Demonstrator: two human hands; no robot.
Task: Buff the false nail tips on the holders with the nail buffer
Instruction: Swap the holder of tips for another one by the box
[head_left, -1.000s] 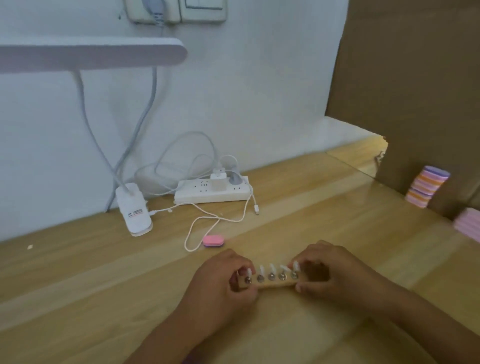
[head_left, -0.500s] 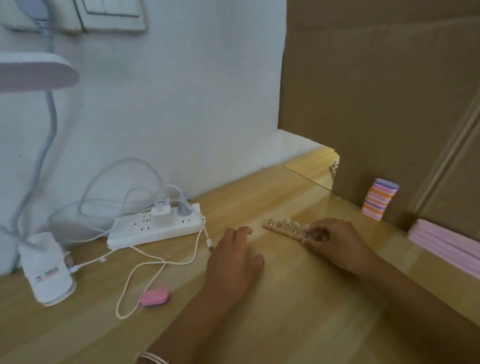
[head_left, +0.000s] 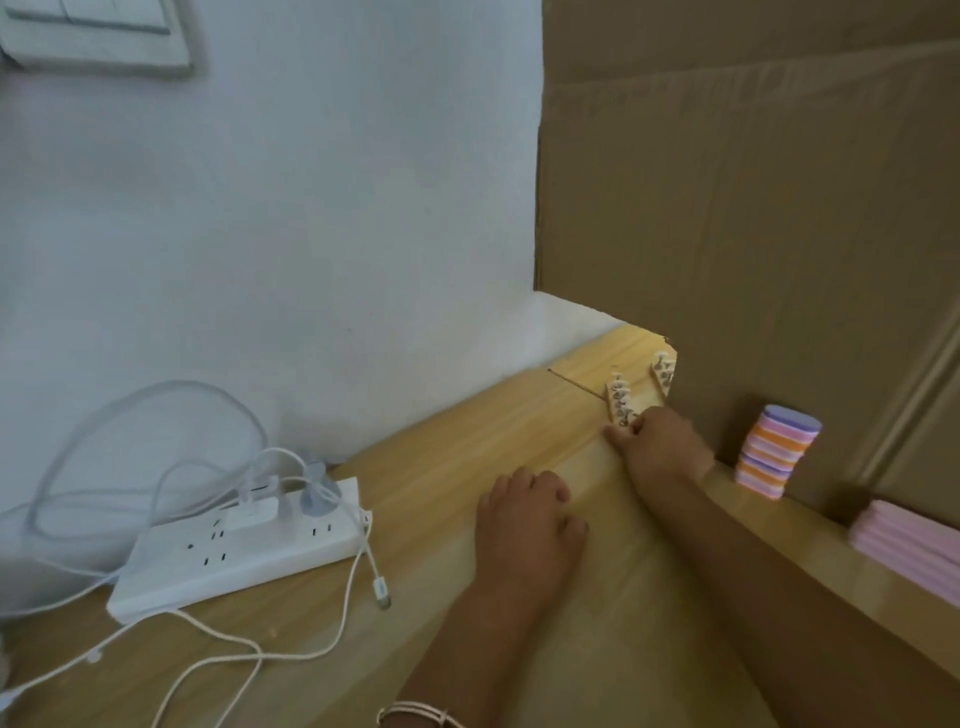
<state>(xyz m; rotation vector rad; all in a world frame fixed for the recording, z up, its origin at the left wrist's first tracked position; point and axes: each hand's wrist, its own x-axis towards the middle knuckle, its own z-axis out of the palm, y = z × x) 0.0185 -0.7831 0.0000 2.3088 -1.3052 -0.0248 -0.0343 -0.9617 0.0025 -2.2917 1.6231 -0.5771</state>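
Cardboard panel (head_left: 753, 208) behind | right hand (head_left: 662, 449) pinches holder (head_left: 619, 402) | buffer stack (head_left: 777, 452) beside

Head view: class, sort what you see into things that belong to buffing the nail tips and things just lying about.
For the job: nearer nail-tip holder, gripped by the right hand; second holder; stack of buffers; left hand.
Lying about: power strip, white cable, cardboard sheet.

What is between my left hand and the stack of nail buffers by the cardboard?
Your right hand, gripping a nail-tip holder, lies between the left hand and the buffer stack. Nothing else visible does.
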